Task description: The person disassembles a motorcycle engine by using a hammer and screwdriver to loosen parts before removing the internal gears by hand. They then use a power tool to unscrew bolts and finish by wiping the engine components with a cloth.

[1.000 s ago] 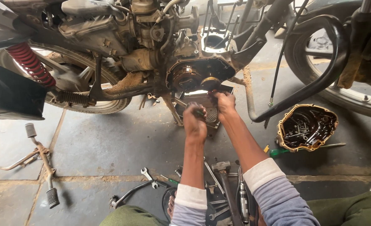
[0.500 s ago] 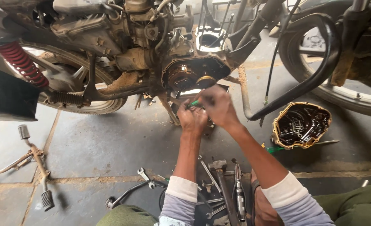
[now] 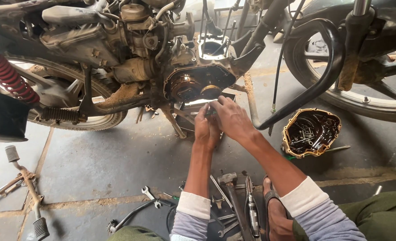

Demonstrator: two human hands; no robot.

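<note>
While I crouch in front of the motorcycle (image 3: pixel 117 67), both my hands are raised together just below its opened engine case (image 3: pixel 198 82), where round metal parts are visible inside. My left hand (image 3: pixel 206 129) and my right hand (image 3: pixel 231 118) touch each other, and between their fingers I hold a small tool with a green part (image 3: pixel 211 113). The fingers of both hands are closed around it, but it is mostly hidden, so I cannot tell exactly what kind of tool it is. It is near the lower edge of the case; I cannot tell if it touches it.

On the floor to the right lies the removed engine cover (image 3: pixel 312 132), dark and oily inside, with some bolts lying in it. A green-handled screwdriver (image 3: pixel 318 151) lies just beside it. Near my knees there are a hammer (image 3: pixel 229 187), pliers (image 3: pixel 251 205) and some wrenches (image 3: pixel 151 196). Far on the left lies a bent kick lever (image 3: pixel 26 187). My sandal (image 3: pixel 274 214) is beside the tools.
</note>
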